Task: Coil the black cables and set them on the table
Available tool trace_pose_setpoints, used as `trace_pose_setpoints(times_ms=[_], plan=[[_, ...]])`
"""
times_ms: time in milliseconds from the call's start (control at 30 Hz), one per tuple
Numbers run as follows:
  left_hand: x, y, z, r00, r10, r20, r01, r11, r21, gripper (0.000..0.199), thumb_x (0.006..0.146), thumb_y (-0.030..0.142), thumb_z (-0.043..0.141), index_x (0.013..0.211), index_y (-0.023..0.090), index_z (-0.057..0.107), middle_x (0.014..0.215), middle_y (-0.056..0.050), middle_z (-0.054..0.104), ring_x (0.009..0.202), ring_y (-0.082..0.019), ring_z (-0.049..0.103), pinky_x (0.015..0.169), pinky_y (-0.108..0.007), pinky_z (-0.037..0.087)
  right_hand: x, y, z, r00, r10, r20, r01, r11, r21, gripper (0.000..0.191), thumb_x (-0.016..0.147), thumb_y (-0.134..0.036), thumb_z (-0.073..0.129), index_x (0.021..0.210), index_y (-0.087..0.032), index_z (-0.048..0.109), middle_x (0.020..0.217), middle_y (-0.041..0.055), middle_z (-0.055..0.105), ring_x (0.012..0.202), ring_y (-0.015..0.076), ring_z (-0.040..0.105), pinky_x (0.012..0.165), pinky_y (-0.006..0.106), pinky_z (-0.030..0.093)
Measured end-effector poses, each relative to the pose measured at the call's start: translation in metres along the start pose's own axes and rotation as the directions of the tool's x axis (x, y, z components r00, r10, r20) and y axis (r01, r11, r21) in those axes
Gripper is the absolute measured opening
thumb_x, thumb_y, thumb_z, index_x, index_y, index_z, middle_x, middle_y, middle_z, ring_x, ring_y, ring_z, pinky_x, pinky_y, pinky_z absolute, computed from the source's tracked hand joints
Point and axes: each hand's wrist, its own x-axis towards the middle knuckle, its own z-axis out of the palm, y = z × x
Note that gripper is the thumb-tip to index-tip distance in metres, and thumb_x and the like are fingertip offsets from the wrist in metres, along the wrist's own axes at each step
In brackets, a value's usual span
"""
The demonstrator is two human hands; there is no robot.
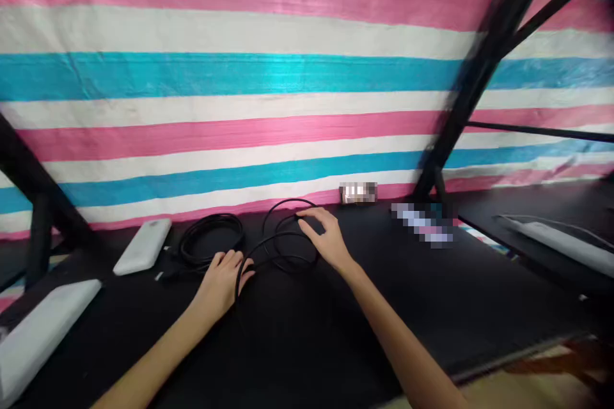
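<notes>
Black tabletop (297,339), striped sheet (268,70) behind in pink, white and blue. Landmark: the wound coil (211,239), black, lying flat near the sheet.

Loose cable (288,268): black, thin, in wide open loops just right of the wound coil. One strand arcs over toward the left hand and drops past it, nearer the wearer.

Left hand (223,284): at the near right edge of the wound coil, back up, forearm slanting in from the lower left. Fingers bent and bunched forward, low to the surface; thumb out to the right, apart from them. The strand crosses at the thumb side. Whether the hand closes on it, cannot tell.

Right hand (330,239): well right of the wound coil, at the far side of the loops. Forearm reaches in from the lower right, wrist lightly bent. Index finger and thumb extended leftward, tips drawn together in a light pinch on the loose cable; a gap shows between them behind the tips.

Left of the wound coil: a white slab (142,246) close by, and a larger white block (48,335) farther left and nearer the wearer. Right of it, beyond the right hand: a small blurred item (357,192) by the sheet, a pixelated packet (425,225), and farthest off a white bar (568,246). Dark slanted frame post (472,83) rises behind the packet.
</notes>
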Motion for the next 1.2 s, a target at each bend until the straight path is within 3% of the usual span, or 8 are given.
trace_pose_setpoints(times_ms=[167, 300, 467, 600, 767, 900, 1067, 1200], plan=[[0.004, -0.001, -0.010, 0.994, -0.104, 0.025, 0.106, 0.985, -0.133, 0.016, 0.086, 0.027, 0.045, 0.088, 0.018, 0.058, 0.082, -0.005, 0.061, 0.079, -0.021, 0.053, 0.071, -0.033, 0.035, 0.000, -0.004, -0.001, 0.998, 0.000, 0.065, -0.003, 0.999, 0.037, 0.020, 0.078, -0.032, 0.058, 0.096, -0.023, 0.062, 0.088, 0.0016, 0.068, 0.090, 0.0192, 0.060, 0.097, 0.043, 0.030], [0.008, -0.006, -0.019, 0.961, -0.268, -0.073, 0.235, 0.924, -0.302, 0.017, 0.086, 0.030, 0.045, 0.094, 0.020, 0.056, 0.086, -0.004, 0.061, 0.078, -0.019, 0.054, 0.070, -0.032, 0.036, -0.003, 0.000, 0.001, 0.981, -0.096, 0.167, 0.102, 0.994, -0.026, 0.014, 0.072, -0.034, 0.065, 0.080, -0.023, 0.063, 0.082, -0.0017, 0.069, 0.086, 0.0181, 0.062, 0.102, 0.044, 0.023], [0.014, -0.013, -0.035, 0.774, -0.566, -0.286, 0.361, 0.764, -0.534, 0.017, 0.080, 0.033, 0.055, 0.090, 0.020, 0.059, 0.081, -0.001, 0.060, 0.071, -0.014, 0.052, 0.069, -0.027, 0.039, -0.002, 0.009, 0.005, 0.990, -0.077, 0.119, 0.088, 0.991, -0.098, 0.018, 0.076, -0.034, 0.062, 0.064, -0.021, 0.061, 0.069, -0.0004, 0.067, 0.073, 0.0179, 0.062, 0.095, 0.042, 0.034], [0.016, -0.012, -0.037, 0.685, -0.692, -0.227, 0.367, 0.597, -0.713, 0.017, 0.077, 0.032, 0.059, 0.088, 0.020, 0.059, 0.080, 0.002, 0.058, 0.063, -0.010, 0.049, 0.064, -0.023, 0.040, -0.003, 0.007, 0.011, 0.972, 0.087, 0.219, -0.105, 0.992, 0.074, 0.026, 0.084, -0.035, 0.051, 0.068, -0.019, 0.064, 0.071, 0.0032, 0.067, 0.073, 0.0177, 0.063, 0.076, 0.033, 0.045], [0.015, 0.004, -0.029, 0.735, -0.678, 0.015, 0.273, 0.275, -0.922, 0.025, 0.078, 0.034, 0.058, 0.098, 0.019, 0.056, 0.083, -0.001, 0.058, 0.068, -0.011, 0.055, 0.060, -0.021, 0.042, -0.006, 0.002, 0.021, 0.864, 0.348, 0.365, -0.493, 0.733, 0.469, 0.031, 0.077, -0.041, 0.057, 0.099, -0.020, 0.062, 0.104, 0.0077, 0.063, 0.077, 0.0170, 0.063, 0.059, 0.025, 0.048], [0.013, 0.021, -0.034, 0.809, -0.566, 0.156, 0.265, 0.114, -0.958, 0.034, 0.086, 0.037, 0.046, 0.113, 0.017, 0.052, 0.093, -0.007, 0.060, 0.072, -0.012, 0.054, 0.058, -0.023, 0.041, -0.005, -0.001, 0.021, 0.730, 0.461, 0.505, -0.684, 0.485, 0.546, 0.042, 0.083, -0.051, 0.046, 0.106, -0.020, 0.062, 0.110, 0.0104, 0.061, 0.049, 0.0064, 0.050, 0.034, 0.017, 0.029], [0.008, 0.035, -0.035, 0.889, -0.432, 0.152, 0.245, 0.168, -0.955, 0.047, 0.080, 0.030, 0.058, 0.121, 0.021, 0.037, 0.087, -0.004, 0.062, 0.071, -0.011, 0.056, 0.061, -0.022, 0.042, -0.002, 0.003, 0.015, 0.647, 0.490, 0.584, -0.762, 0.385, 0.521, 0.036, 0.084, -0.043, 0.048, 0.097, -0.015, 0.066, 0.084, 0.0075, 0.064, 0.037, 0.0010, 0.026, 0.031, 0.017, 0.011], [0.006, 0.037, -0.030, 0.849, -0.490, 0.195, 0.331, 0.208, -0.921, 0.040, 0.081, 0.032, 0.055, 0.116, 0.021, 0.039, 0.046, 0.010, 0.047, 0.042, -0.007, 0.047, 0.047, -0.018, 0.038, -0.002, 0.003, 0.009, 0.540, 0.431, 0.723, -0.840, 0.322, 0.436, 0.028, 0.080, -0.036, 0.056, 0.079, -0.011, 0.067, 0.060, -0.0010, 0.049, 0.038, 0.0008, 0.025, 0.032, 0.015, 0.011]])
